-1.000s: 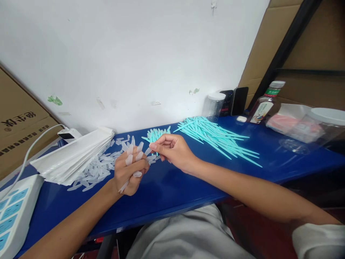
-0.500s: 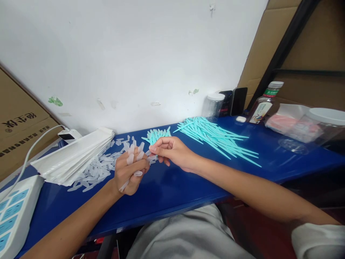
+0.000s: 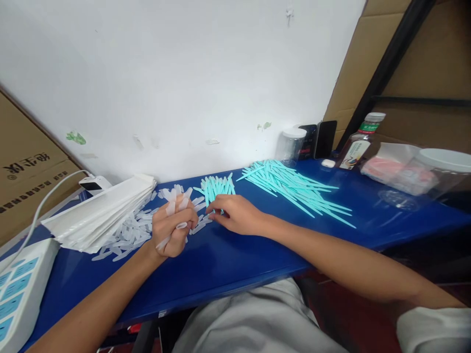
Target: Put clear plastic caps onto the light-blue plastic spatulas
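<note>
My left hand (image 3: 172, 226) is closed in a fist, with several translucent plastic sleeves (image 3: 170, 208) sticking out between its fingers and by the thumb. What lies inside the palm is hidden. To its right, my right hand (image 3: 235, 214) hovers low over the table, fingers bent and a gap showing between thumb and forefinger; no object is visible in it. Its fingertips are close to loose sleeves (image 3: 200, 224) scattered between the hands. Just behind the right hand lies a small bundle of turquoise pointed sticks (image 3: 218, 186), some with translucent sleeves on their far ends.
A larger pile of turquoise sticks (image 3: 290, 186) lies to the right on the blue table (image 3: 235, 260). On the left are more loose sleeves (image 3: 128, 235), white plastic bags (image 3: 103, 211) and a power strip (image 3: 25, 289). Jars, phones and a bottle (image 3: 358, 144) stand at the back right.
My right hand has drawn its fingertips away from the left fist and turned palm down toward the table. My left hand has shifted slightly left, still closed around the sleeves.
</note>
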`<state>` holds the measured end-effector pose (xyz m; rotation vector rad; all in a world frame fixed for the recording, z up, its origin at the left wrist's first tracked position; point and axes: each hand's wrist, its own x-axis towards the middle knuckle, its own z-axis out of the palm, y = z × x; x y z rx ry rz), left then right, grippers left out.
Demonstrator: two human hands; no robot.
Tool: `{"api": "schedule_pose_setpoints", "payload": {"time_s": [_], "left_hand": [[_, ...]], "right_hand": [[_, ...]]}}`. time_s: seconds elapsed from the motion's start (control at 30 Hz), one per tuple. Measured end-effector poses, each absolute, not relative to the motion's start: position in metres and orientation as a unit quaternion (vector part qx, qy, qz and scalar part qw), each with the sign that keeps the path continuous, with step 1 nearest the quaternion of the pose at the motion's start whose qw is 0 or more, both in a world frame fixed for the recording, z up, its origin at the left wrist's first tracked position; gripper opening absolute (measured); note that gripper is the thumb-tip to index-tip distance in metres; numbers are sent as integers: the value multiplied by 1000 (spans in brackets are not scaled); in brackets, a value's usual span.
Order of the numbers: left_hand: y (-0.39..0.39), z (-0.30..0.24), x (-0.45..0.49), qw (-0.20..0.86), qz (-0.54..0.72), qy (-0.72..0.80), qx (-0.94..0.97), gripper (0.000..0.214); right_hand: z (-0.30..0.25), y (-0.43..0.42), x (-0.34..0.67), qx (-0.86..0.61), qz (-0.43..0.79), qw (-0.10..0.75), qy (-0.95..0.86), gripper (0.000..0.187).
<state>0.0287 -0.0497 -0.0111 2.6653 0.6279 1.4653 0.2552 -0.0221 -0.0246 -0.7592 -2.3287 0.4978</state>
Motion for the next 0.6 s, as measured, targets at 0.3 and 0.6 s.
{"api": "schedule_pose_setpoints", "payload": {"time_s": [0.3, 0.6], "left_hand": [[-48, -8, 31, 27, 473, 197, 858, 33], [-52, -13, 34, 59, 482, 180, 855, 34]], "right_hand": [[-41, -21, 243, -295, 144, 196, -924, 19], [-14, -17, 264, -302, 198, 224, -905, 15]]}}
